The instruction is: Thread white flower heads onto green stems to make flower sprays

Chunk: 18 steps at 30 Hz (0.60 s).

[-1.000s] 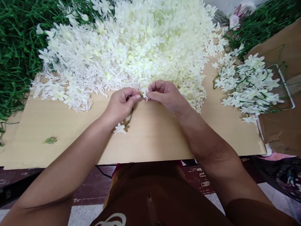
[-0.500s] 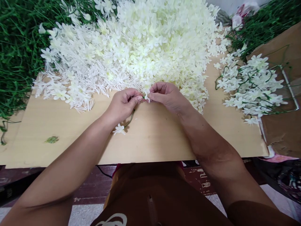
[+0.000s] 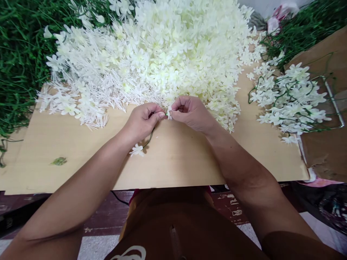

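My left hand [image 3: 147, 118] pinches a green artificial flower stem [image 3: 150, 136] between thumb and forefinger. The stem hangs below that hand and carries a white flower [image 3: 137, 150] at its lower end. Against the stem's upper tip, my right hand [image 3: 190, 112] grips a small white artificial flower [image 3: 169, 112] in closed fingers. Both hands meet just in front of a big heap of white flower heads [image 3: 184, 54]. How deeply the stem tip sits in the flower is too small to make out.
White stamen-like pieces [image 3: 116, 90] lie at the heap's left. Piles of green stems [image 3: 24, 65] fill the left side and back right. Stemmed white flowers [image 3: 295, 97] rest by a metal frame [image 3: 333, 99] and brown cardboard [image 3: 322, 151]. A green scrap [image 3: 59, 161] lies on the table [image 3: 89, 144].
My right hand has shifted slightly left and pressed closer to the left hand, and the white flower has turned more edge-on at the stem tip. The left hand barely moved.
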### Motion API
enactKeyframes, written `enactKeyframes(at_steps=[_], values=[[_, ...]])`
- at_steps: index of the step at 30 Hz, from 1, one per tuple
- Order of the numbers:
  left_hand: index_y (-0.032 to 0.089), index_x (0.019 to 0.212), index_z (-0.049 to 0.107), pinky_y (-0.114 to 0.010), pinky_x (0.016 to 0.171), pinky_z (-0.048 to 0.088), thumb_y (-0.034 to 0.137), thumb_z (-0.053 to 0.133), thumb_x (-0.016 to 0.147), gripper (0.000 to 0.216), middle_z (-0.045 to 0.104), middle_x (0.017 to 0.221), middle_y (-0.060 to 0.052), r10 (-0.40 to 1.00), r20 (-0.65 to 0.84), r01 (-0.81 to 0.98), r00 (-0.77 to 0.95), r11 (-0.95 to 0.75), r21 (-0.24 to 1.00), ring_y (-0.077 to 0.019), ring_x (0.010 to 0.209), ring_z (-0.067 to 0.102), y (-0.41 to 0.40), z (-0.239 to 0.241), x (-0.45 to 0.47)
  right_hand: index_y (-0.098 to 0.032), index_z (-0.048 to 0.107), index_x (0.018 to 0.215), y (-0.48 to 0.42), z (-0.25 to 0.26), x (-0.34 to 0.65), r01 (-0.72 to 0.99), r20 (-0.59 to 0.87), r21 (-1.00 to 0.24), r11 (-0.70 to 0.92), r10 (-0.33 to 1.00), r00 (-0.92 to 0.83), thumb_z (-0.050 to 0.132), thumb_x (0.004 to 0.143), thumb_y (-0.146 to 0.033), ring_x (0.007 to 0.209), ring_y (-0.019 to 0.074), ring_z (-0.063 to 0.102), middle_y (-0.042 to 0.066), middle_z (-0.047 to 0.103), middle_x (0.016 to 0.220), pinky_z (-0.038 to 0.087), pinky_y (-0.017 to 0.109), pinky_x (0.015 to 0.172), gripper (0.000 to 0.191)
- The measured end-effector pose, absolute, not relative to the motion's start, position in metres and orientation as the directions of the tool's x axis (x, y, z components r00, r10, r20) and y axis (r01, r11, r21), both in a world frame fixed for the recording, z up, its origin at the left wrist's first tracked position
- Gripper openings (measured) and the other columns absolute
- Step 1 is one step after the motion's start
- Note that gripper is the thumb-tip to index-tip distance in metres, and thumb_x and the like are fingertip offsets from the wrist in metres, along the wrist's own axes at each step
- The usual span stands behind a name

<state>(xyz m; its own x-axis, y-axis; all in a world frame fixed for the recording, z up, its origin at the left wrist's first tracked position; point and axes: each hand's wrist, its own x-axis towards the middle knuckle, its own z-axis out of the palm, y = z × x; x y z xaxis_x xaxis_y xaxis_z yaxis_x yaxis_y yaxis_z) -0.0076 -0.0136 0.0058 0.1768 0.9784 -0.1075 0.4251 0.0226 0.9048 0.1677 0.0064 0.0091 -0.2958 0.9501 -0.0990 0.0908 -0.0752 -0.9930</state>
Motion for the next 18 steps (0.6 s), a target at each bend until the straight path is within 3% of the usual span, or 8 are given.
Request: enactKeyframes(at_steps=[13,18], values=[[0.017,0.065,0.055,-0.027,0.062,0.037,0.03,0.057,0.08,0.019,0.051,0.059,0.003,0.978,-0.067,0.509,0.198,-0.044,0.86,-0.0117,0.058,0.044,-0.0116,0.0062,-0.0096,-0.019,0.053,0.064,-0.0012,0.0034,0.1612,0.166,0.111,-0.974,0.153,0.965,-0.237,0.064,0.067,-0.015,0.059,0.0058,0.049,-0.005,0.056,0.065,0.044,0.021,0.058,0.012],[0.018,0.065,0.055,-0.027,0.063,0.038,0.028,0.055,0.079,0.017,0.05,0.06,0.003,0.976,-0.031,0.499,0.214,-0.083,0.863,-0.0119,0.059,0.044,-0.0096,0.0009,-0.0105,-0.018,0.057,0.067,0.0055,0.0059,0.166,0.129,-0.04,-0.992,-0.003,0.957,-0.288,0.065,0.068,-0.012,0.056,0.0052,0.05,-0.006,0.057,0.061,0.041,0.019,0.055,0.009]])
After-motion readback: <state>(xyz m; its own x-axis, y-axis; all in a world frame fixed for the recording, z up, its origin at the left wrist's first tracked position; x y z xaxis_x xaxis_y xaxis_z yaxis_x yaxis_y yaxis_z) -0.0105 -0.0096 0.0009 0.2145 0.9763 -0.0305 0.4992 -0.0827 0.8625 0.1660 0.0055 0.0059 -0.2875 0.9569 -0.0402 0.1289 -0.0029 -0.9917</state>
